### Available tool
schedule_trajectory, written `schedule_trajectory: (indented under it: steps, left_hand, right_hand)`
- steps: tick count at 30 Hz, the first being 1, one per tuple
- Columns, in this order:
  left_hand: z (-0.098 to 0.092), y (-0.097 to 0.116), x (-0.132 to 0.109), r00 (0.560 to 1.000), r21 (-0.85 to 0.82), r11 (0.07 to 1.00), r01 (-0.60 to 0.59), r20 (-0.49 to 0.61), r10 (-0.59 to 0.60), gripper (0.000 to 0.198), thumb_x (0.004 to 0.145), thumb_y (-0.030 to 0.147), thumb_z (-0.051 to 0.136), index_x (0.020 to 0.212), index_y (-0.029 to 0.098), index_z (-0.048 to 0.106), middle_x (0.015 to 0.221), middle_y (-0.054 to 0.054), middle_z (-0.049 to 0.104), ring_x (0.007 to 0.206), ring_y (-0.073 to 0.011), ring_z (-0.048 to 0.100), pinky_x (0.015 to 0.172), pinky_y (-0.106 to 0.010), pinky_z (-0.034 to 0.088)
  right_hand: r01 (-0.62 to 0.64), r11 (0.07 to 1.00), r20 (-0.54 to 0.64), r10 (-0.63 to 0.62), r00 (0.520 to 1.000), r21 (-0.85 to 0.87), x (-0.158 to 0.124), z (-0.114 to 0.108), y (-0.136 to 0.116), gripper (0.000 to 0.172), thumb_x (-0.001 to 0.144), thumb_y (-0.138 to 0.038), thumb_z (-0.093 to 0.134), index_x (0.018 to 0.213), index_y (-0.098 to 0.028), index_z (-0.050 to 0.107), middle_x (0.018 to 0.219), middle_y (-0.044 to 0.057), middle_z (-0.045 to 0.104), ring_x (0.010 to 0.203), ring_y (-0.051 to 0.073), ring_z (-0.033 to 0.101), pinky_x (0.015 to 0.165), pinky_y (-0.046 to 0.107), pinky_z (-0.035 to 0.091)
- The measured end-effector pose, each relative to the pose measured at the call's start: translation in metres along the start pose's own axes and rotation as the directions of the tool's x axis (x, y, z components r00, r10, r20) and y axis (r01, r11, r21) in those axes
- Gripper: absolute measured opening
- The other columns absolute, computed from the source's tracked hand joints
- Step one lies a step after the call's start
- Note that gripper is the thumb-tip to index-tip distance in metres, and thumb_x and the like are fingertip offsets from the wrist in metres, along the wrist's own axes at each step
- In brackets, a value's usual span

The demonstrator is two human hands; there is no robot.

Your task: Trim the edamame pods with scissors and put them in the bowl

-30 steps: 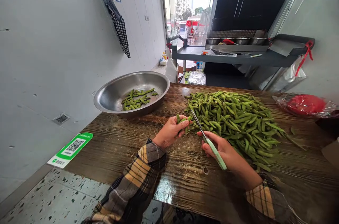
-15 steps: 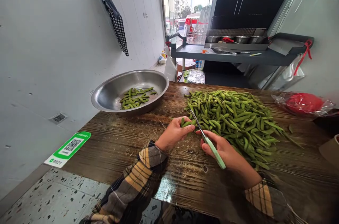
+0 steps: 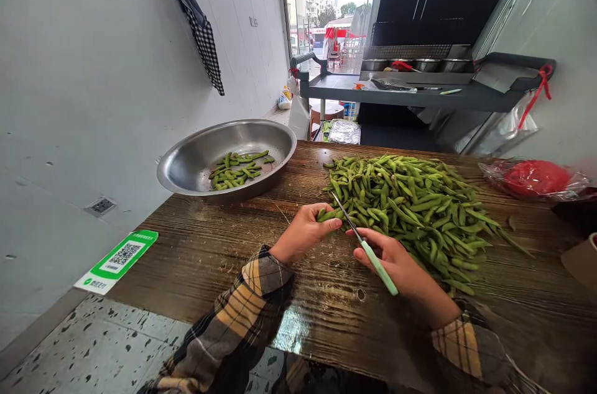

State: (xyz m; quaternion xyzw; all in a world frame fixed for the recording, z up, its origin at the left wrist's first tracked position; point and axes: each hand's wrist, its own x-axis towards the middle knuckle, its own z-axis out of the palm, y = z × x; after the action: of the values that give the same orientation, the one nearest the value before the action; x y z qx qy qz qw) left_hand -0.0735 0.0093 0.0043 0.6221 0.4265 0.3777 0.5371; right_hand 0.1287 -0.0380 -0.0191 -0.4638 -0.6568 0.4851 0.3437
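Note:
Between the thumb and fingers of my left hand is a green edamame pod; whether more pods are tucked in the palm I cannot tell. My right hand grips scissors with pale green handles, their dark blades angled up and left beside the held pod. A large heap of edamame pods lies on the wooden table just beyond and right of my right hand. Farther left stands a wide steel basin, with a small batch of pods on its bottom.
A green QR-code card lies at the table's left edge, along the wall. At the right are a red bundle in clear plastic and a cardboard roll. Behind the table stands a grey cart with metal containers.
The view has shifted very slightly. Both hands, the held pod and the scissors stay almost where they were; basin and heap look the same.

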Motion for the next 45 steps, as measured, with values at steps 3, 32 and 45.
schedule_trajectory:
  steps: [3,32,45]
  left_hand:
    - [-0.002,-0.003,0.002,1.000,0.003,1.000,-0.026,0.000,0.026,0.030,0.074,0.038,0.069,0.066,0.014,0.053,0.056,0.006,0.044,0.050,-0.0050,0.033,0.048,-0.020,0.024]
    - [0.003,-0.006,0.004,0.984,-0.487,0.871,-0.061,-0.175,-0.029,0.027,0.076,0.030,0.068,0.083,0.017,0.046,0.072,0.000,0.066,0.037,-0.0018,0.038,0.039,-0.017,0.020]
    - [0.011,-0.004,0.001,0.995,-0.409,0.911,-0.046,-0.097,0.007,0.028,0.077,0.034,0.069,0.080,0.016,0.047,0.065,0.002,0.061,0.038,-0.0020,0.039,0.038,-0.017,0.022]
  right_hand:
    - [0.003,1.000,0.002,-0.003,1.000,0.002,0.000,-0.001,-0.002,0.049,0.082,-0.049,0.063,0.117,-0.015,0.066,0.091,0.006,0.068,0.081,0.020,0.060,0.073,0.030,0.047]
    - [-0.063,0.981,0.079,0.049,0.996,0.185,-0.001,0.001,-0.006,0.062,0.079,-0.062,0.061,0.121,-0.017,0.053,0.088,0.004,0.053,0.072,0.016,0.049,0.071,0.031,0.046]
    - [-0.094,0.981,0.061,0.085,0.994,0.168,0.001,0.001,0.000,0.050,0.085,-0.057,0.056,0.115,-0.017,0.054,0.068,-0.004,0.044,0.057,0.012,0.043,0.054,0.026,0.038]
